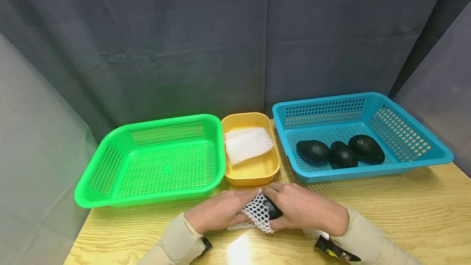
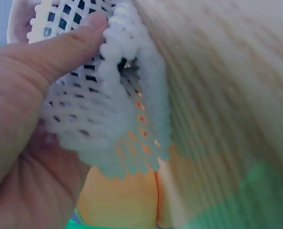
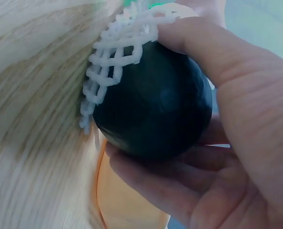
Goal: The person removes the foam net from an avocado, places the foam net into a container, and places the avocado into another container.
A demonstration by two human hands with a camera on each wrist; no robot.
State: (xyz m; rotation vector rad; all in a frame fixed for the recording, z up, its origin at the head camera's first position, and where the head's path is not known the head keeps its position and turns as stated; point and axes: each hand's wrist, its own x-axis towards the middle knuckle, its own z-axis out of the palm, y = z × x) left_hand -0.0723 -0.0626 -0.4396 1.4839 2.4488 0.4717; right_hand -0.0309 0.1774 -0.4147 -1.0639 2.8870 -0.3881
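Note:
In the head view, both hands meet low over the table in front of the yellow tub. My left hand (image 1: 222,211) grips a white foam net sleeve (image 1: 257,212), its thumb lying along the mesh in the left wrist view. My right hand (image 1: 307,208) holds a dark avocado (image 1: 272,207), fingers curled beneath and thumb at the net's edge. The net covers one end of the avocado (image 3: 156,102); the rounded end toward the right palm is bare. In the left wrist view the net's loose end (image 2: 91,129) hangs open past the fingers.
A green basket (image 1: 167,197) stands at the left. The yellow tub (image 1: 254,175) in the middle holds flat white foam nets (image 1: 250,144). To the right, a blue basket (image 1: 416,162) contains three dark avocados (image 1: 312,151). A grey curtain (image 1: 206,52) hangs behind.

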